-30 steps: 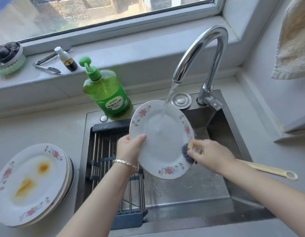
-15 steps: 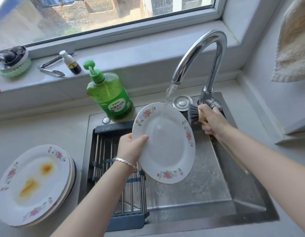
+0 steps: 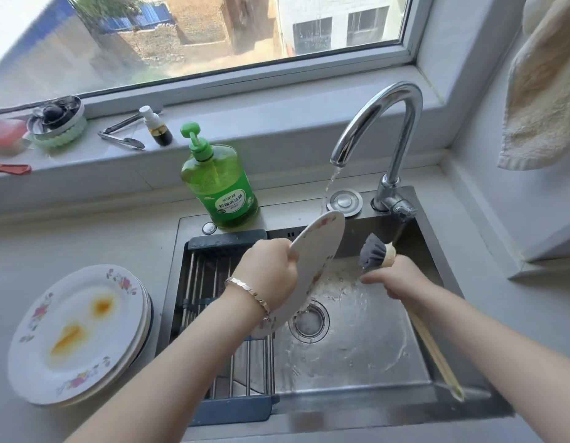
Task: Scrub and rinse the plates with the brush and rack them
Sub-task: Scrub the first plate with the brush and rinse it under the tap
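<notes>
Over the sink [image 3: 421, 241], left grip [image 3: 271, 273] clamps the wet plate [image 3: 315, 251] by its rim; stiff, slippery, probably fragile; right grip [image 3: 395, 279] wraps the brush [image 3: 371, 251].

The plate [image 3: 319, 251] is seen steeply foreshortened, and its lower part is covered by the left hand [image 3: 267, 270] and wrist. The brush [image 3: 375, 252] handle is hidden where it is gripped by the right hand [image 3: 398, 279]. The towel [image 3: 542, 91] is cut off by the right edge. A red object [image 3: 5, 135] at the left edge is blurred. In the stack of plates [image 3: 79, 334], all but the top one are covered, and their number cannot be told.
</notes>
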A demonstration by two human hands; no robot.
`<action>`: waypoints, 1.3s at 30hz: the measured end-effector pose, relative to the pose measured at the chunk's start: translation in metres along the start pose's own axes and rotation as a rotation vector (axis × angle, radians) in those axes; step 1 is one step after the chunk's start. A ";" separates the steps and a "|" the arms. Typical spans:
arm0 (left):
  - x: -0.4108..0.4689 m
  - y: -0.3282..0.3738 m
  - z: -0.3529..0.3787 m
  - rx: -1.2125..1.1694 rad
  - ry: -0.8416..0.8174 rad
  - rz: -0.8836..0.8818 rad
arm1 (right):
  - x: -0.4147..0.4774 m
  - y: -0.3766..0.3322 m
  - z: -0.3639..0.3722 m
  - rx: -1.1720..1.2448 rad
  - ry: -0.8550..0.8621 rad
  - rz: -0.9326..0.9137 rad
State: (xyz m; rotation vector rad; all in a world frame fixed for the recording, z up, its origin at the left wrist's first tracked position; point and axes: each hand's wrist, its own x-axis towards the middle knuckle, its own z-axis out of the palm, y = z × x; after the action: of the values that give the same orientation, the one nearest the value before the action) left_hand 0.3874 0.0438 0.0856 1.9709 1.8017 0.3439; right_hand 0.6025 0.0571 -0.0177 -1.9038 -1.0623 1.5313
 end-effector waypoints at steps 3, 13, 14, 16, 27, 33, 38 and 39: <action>-0.011 0.001 -0.002 -0.013 0.032 0.035 | -0.011 0.013 0.015 0.020 0.030 0.077; -0.044 -0.065 -0.014 -1.075 0.339 -0.653 | -0.044 0.004 0.074 0.558 -0.157 0.165; -0.048 -0.076 -0.012 -1.152 0.329 -0.721 | -0.047 -0.001 0.079 0.606 -0.178 0.184; -0.058 -0.099 -0.007 -1.285 0.281 -0.801 | -0.051 -0.012 0.090 0.674 -0.226 0.232; -0.072 -0.219 0.030 0.132 -0.162 -0.336 | -0.033 -0.016 0.132 0.479 -0.011 0.152; -0.042 -0.257 0.046 1.040 -0.568 0.064 | -0.026 -0.013 0.149 0.340 0.069 0.129; -0.032 -0.259 0.053 1.138 -0.656 0.004 | -0.017 -0.002 0.173 0.286 0.077 0.128; -0.032 -0.260 0.053 1.128 -0.646 0.002 | -0.016 -0.001 0.179 0.267 0.075 0.127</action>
State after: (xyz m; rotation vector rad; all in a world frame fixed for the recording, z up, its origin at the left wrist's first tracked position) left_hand 0.1809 0.0167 -0.0813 2.2742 1.6256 -1.4400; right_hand 0.4299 0.0258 -0.0548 -1.8537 -0.6774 1.5683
